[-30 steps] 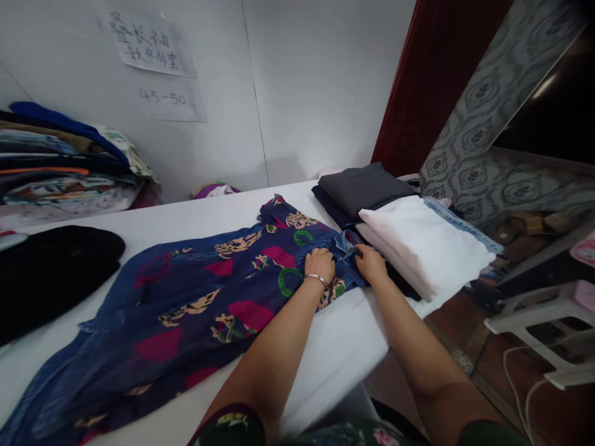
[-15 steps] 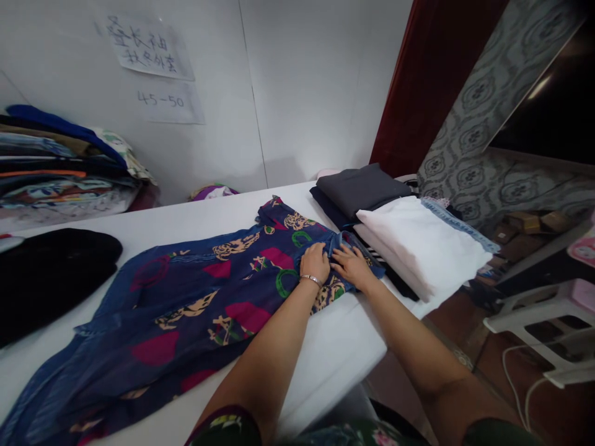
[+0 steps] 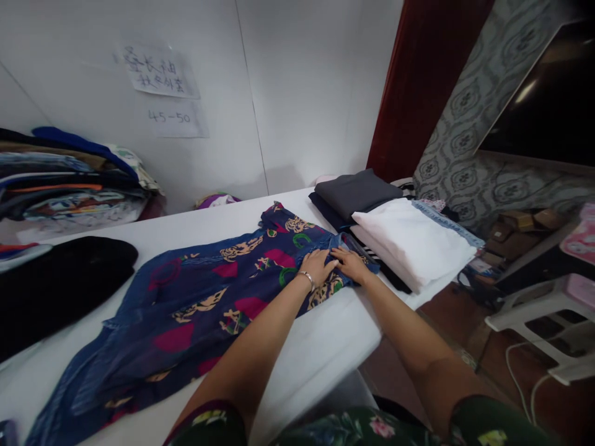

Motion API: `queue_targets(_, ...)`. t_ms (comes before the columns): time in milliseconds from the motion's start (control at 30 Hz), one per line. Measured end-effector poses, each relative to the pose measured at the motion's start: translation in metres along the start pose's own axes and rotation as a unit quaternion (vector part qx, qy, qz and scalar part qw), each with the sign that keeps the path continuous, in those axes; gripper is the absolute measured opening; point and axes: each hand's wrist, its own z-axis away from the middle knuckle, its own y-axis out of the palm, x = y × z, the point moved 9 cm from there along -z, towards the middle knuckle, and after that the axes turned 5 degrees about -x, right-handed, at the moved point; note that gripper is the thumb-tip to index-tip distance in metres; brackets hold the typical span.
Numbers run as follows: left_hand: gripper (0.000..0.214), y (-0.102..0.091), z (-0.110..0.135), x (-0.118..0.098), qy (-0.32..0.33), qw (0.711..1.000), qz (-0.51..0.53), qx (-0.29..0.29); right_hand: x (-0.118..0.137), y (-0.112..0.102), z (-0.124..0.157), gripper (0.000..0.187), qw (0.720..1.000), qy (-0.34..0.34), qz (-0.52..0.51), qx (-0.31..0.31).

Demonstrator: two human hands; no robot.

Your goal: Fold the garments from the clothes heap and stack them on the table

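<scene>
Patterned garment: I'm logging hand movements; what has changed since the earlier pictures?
The right hand has moved left from the edge of the collar to close beside the left hand on the patterned garment; any letting go is hard to tell. The left hand stays near the collar, the garment still lies spread out, and the folded stack stays put.

You are working in dim light; glare is streaking the dark screen (image 3: 548, 102) at right, a soft shadow is marking the far wall (image 3: 304, 80), handwriting (image 3: 149, 64) is blurring.
</scene>
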Motion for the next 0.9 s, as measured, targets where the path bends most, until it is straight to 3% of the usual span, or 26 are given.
queue_targets(100, 0.044, -0.022, 0.044, -0.003, 0.049, 0.999, -0.009, 0.000, -0.006, -0.006, 0.000, 0.039, 0.997, 0.002, -0.078, 0.002)
queue_targets(233, 0.053, -0.054, 0.132, 0.007, 0.116, 0.992, -0.056, -0.004, -0.030, -0.053, 0.027, 0.044, 0.973, 0.019, -0.186, -0.137)
queue_targets(333, 0.059, -0.072, 0.192, 0.032, 0.109, 0.988, -0.109, -0.009, -0.040, -0.075, 0.071, 0.045, 0.967, -0.008, -0.164, -0.194)
queue_targets(433, 0.061, -0.085, 0.229, 0.061, 0.071, 0.984, -0.159, -0.029, -0.037, -0.066, 0.106, 0.053, 0.984, -0.056, -0.073, -0.153)
queue_targets(533, 0.067, -0.091, 0.240, 0.082, 0.023, 0.980, -0.192, -0.041, -0.037, -0.052, 0.116, 0.059, 0.990, -0.059, 0.030, -0.121)
queue_targets(700, 0.071, -0.088, 0.231, 0.090, -0.032, 0.976, -0.217, -0.017, -0.035, -0.039, 0.090, 0.062, 0.984, -0.057, 0.154, -0.075)
queue_targets(900, 0.071, -0.095, 0.222, 0.099, -0.068, 0.968, -0.240, 0.005, -0.031, -0.050, 0.067, 0.059, 0.976, -0.066, 0.194, -0.069)
